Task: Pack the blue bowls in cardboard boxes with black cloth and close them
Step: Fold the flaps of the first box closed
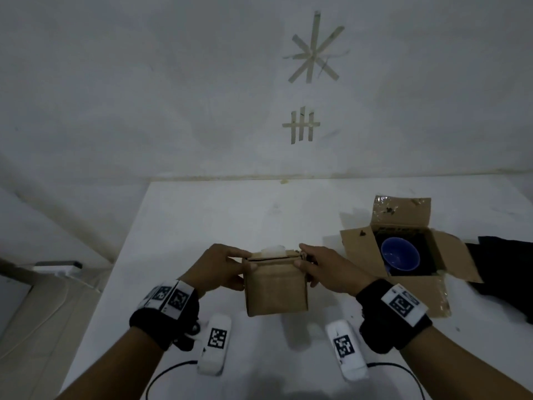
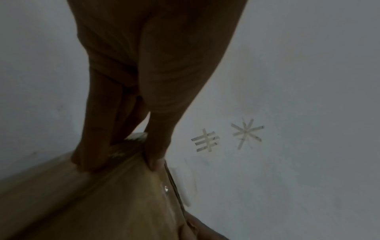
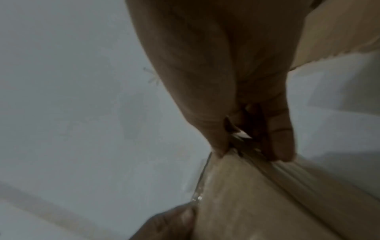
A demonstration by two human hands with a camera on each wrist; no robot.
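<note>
Nearest the person, two white marker blocks lie on the white table (image 1: 173, 226), one at about 7 o'clock (image 1: 215, 345) and one at about 5 o'clock (image 1: 347, 349), each with a black cable trailing off toward the near edge. Just beyond them, at the centre of the head view, a small closed cardboard box (image 1: 275, 284) is gripped between both hands. The left hand (image 1: 217, 268) clasps its left upper corner, thumb on the near face and fingers curled over the top edge; the left wrist view shows those fingers (image 2: 92, 155) pressed on the cardboard. The right hand (image 1: 323, 265) pinches the right upper corner in the same way, thumb in front and fingers wrapped over the top. Farther off, toward 2 o'clock, an open cardboard box (image 1: 360, 249) sits with its flaps spread, lined with black cloth, and a blue bowl (image 1: 399, 256) lies inside on the lining. A second black cloth (image 1: 501, 264) lies on the table touching that box at 3 o'clock. On the wall at 12 o'clock are tape marks (image 1: 314, 50).
</note>
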